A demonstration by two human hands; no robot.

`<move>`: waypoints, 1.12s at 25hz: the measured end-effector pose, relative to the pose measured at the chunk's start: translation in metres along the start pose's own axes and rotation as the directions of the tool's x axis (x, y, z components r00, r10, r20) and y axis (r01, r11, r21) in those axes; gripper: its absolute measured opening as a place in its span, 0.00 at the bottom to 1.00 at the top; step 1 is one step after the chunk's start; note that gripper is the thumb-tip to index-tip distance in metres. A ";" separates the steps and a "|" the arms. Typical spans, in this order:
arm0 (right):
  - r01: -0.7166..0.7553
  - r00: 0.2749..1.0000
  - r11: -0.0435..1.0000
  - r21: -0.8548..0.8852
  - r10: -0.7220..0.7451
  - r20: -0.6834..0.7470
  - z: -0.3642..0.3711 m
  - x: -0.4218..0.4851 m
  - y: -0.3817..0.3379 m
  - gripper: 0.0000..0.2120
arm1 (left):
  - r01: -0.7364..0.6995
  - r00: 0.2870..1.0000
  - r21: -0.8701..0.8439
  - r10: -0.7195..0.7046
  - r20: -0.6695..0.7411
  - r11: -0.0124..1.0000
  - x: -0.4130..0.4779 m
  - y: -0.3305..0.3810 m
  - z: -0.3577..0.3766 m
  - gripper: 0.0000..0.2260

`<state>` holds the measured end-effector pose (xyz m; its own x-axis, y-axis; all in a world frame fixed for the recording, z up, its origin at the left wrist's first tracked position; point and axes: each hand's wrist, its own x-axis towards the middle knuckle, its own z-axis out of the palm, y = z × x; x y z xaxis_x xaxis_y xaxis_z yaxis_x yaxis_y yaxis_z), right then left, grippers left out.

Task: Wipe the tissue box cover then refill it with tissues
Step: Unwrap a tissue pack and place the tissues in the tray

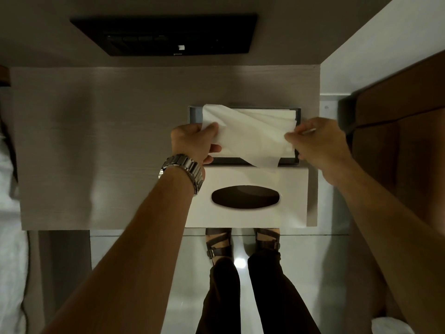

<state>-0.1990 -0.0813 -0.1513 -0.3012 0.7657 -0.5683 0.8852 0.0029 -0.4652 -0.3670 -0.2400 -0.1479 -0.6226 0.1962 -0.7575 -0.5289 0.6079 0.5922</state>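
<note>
A white tissue box cover [248, 216] with a dark oval slot lies flat at the near edge of the bedside table. Just behind it sits the dark base tray [192, 114], filled with a stack of white tissues [277, 114]. A loose white tissue sheet [250, 138] is stretched over the tray. My left hand [192, 143], with a metal watch on its wrist, pinches the sheet's left edge. My right hand [320, 145] pinches its right edge.
The pale wooden bedside table [96, 145] spreads to the left. A black wall panel [166, 34] hangs behind it. A brown padded headboard [404, 131] stands at the right, white bedding [9, 189] at the left. My feet in sandals are on the glossy floor below.
</note>
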 end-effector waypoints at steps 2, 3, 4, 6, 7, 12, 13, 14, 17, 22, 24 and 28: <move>-0.022 1.000 0.999 0.025 0.022 0.019 0.008 -0.005 0.004 0.13 | -0.008 1.000 -0.007 0.008 -0.012 1.000 0.002 0.002 0.000 0.05; -0.006 1.000 1.000 0.014 0.006 0.003 0.011 -0.005 0.004 0.16 | -0.013 1.000 -0.005 0.013 -0.016 1.000 0.003 0.002 0.001 0.05; 0.016 1.000 1.000 0.002 -0.016 -0.019 0.014 -0.004 0.003 0.18 | -0.017 1.000 -0.002 0.017 -0.018 1.000 0.004 0.001 0.001 0.06; 0.044 0.998 0.998 0.035 -0.042 -0.050 0.016 -0.002 0.001 0.17 | -0.013 1.000 0.000 0.013 -0.020 1.000 0.003 0.000 0.002 0.06; 0.045 0.997 0.996 0.081 -0.040 -0.059 0.016 -0.001 0.000 0.16 | -0.009 1.000 0.005 0.009 -0.020 1.000 0.003 -0.001 0.002 0.06; 0.052 0.993 0.960 0.277 -0.020 -0.115 0.003 0.007 -0.003 0.12 | 0.009 0.999 0.029 -0.007 -0.053 1.000 0.000 -0.006 0.000 0.09; 0.062 0.992 0.959 0.278 -0.028 -0.126 0.003 0.010 -0.005 0.11 | 0.001 0.998 0.043 0.002 -0.069 0.999 0.000 -0.007 -0.001 0.10; 0.066 0.990 0.957 0.284 -0.028 -0.136 0.003 0.013 -0.008 0.11 | -0.013 0.996 0.066 0.019 -0.088 0.998 0.001 -0.009 -0.001 0.10; 0.062 0.990 0.954 0.295 -0.021 -0.141 0.005 0.022 -0.011 0.12 | -0.093 0.984 0.255 0.129 -0.126 0.962 0.002 -0.013 -0.001 0.11; 0.068 0.992 0.952 0.299 -0.033 -0.119 0.005 0.022 -0.004 0.13 | -0.153 0.961 0.415 0.233 -0.148 0.897 -0.003 -0.012 -0.001 0.12; 0.062 0.986 0.942 0.330 -0.007 -0.165 0.000 0.010 0.004 0.11 | -0.221 0.915 0.446 0.342 -0.212 0.867 -0.009 -0.014 -0.010 0.17; -0.061 0.976 0.915 0.398 0.139 -0.170 0.007 -0.045 0.042 0.11 | -0.185 0.917 0.302 0.274 -0.289 0.935 -0.028 -0.045 -0.034 0.26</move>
<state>-0.1509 -0.1202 -0.1503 -0.1108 0.8566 -0.5040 0.6873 -0.3003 -0.6614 -0.3456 -0.2989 -0.1438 -0.8830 0.1240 -0.4527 -0.2057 0.7646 0.6107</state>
